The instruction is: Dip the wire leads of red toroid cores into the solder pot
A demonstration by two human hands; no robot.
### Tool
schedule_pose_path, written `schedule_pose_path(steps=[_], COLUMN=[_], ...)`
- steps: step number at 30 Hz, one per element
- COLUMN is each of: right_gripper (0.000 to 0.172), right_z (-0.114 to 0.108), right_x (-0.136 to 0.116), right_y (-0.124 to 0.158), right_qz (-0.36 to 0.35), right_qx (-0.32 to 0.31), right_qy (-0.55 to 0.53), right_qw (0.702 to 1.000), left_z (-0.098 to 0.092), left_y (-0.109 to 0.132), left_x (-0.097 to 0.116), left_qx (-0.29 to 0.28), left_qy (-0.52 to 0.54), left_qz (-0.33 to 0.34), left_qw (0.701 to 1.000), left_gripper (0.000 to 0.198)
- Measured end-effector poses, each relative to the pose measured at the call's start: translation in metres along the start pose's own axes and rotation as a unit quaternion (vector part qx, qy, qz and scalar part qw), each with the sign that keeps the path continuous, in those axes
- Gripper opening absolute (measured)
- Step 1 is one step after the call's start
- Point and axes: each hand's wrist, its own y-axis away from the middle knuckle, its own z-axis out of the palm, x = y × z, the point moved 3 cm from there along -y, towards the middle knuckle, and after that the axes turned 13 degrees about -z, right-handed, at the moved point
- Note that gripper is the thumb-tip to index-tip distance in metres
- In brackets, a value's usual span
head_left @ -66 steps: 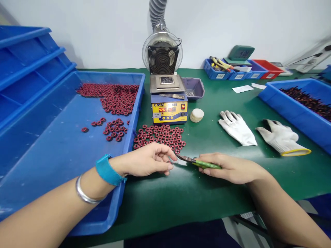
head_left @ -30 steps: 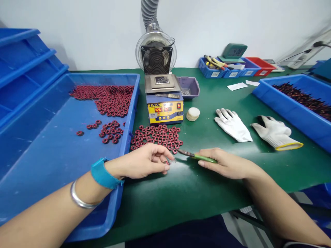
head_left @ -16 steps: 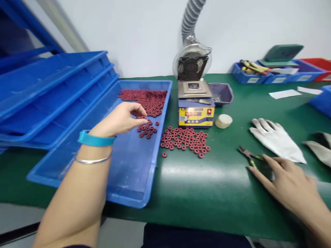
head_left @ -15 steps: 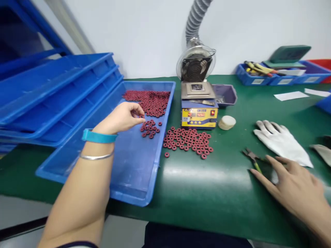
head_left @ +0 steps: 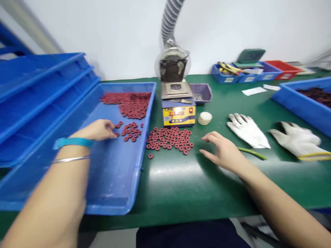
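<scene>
My left hand [head_left: 101,130] is inside the blue tray [head_left: 111,208], its fingers pinched at a small red ring-shaped part [head_left: 117,134]. Beside those fingertips lies a loose cluster of the same red rings [head_left: 130,131], with a denser spread of rings [head_left: 134,105] farther back in the tray. My right hand [head_left: 221,150] is over the green table, fingers apart and holding nothing. To its left is a group of red rings [head_left: 169,139] on the tabletop. Green-handled pliers [head_left: 252,152] are partly hidden behind the right hand.
A yellow-and-blue soldering pot [head_left: 178,115] stands behind the table rings, under a grey hose [head_left: 170,20]. White gloves [head_left: 248,131] lie at right, near another blue tray [head_left: 292,98]. Stacked blue trays [head_left: 46,103] rise at left. Small tool bins [head_left: 227,77] line the back.
My right hand has moved left, from over the pliers towards the table rings. My left hand has lowered to the tray floor beside the loose cluster. The view has turned right.
</scene>
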Motion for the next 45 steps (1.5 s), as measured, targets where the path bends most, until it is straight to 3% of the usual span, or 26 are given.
schedule_pose_path(steps=[1,3,5,10,15,17,20,22,23,26,30,34,37,39,43,45], right_gripper=[0.024,0.024,0.024,0.029,0.015,0.017,0.027,0.029,0.029,0.028,0.019,0.006,0.016,0.026,0.011,0.018], right_z=[0.002,0.007,0.013,0.031,0.035,0.031,0.020,0.008,0.000,-0.027,-0.057,-0.077,-0.082,-0.080,-0.069,-0.063], right_x=[0.008,0.021,0.027,0.017,0.013,0.016,0.020,0.020,0.020,0.023,0.034,0.044,0.048,0.049,0.055,0.058], right_y=[0.002,0.005,0.002,-0.014,-0.018,-0.015,-0.014,-0.021,-0.028,-0.059,-0.123,-0.194,-0.236,-0.256,-0.281,-0.289], right_qz=[0.021,0.049,0.062,0.047,0.039,0.087,0.166,0.177,0.171,0.142,0.150,0.154,0.136,0.120,0.109,0.116], right_qx=[-0.011,-0.020,-0.018,-0.003,0.043,0.077,0.117,0.144,0.160,0.191,0.192,0.193,0.158,0.132,0.117,0.109], right_qy=[-0.017,-0.052,-0.083,-0.128,-0.203,-0.300,-0.474,-0.538,-0.547,-0.527,-0.472,-0.290,-0.101,-0.016,0.029,0.039], right_qw=[1.000,0.997,0.994,0.991,0.977,0.947,0.856,0.812,0.804,0.816,0.847,0.925,0.973,0.984,0.987,0.986], left_z=[-0.003,-0.010,-0.009,0.013,0.031,0.038,0.055,0.069,0.076,0.092,0.098,0.097,0.098,0.098,0.096,0.095], left_y=[0.001,0.004,0.012,0.041,0.063,0.069,0.077,0.082,0.085,0.091,0.090,0.087,0.086,0.087,0.088,0.088], left_x=[0.005,0.016,0.034,0.081,0.104,0.110,0.119,0.124,0.125,0.127,0.125,0.123,0.122,0.122,0.123,0.123], left_qx=[-0.010,0.039,0.067,0.085,0.073,0.066,0.008,-0.035,-0.054,-0.096,-0.120,-0.128,-0.136,-0.143,-0.145,-0.145], left_qy=[-0.006,0.008,0.046,0.078,0.086,0.110,0.148,0.138,0.123,0.067,0.038,0.063,0.075,0.082,0.074,0.064], left_qz=[-0.004,-0.041,-0.035,0.108,0.201,0.223,0.251,0.282,0.300,0.344,0.348,0.347,0.352,0.355,0.364,0.367], left_qw=[1.000,0.998,0.996,0.987,0.973,0.966,0.956,0.949,0.944,0.932,0.929,0.927,0.923,0.920,0.917,0.917], left_gripper=[0.024,0.024,0.023,0.028,0.035,0.035,0.037,0.035,0.033,0.026,0.024,0.021,0.020,0.019,0.017,0.017])
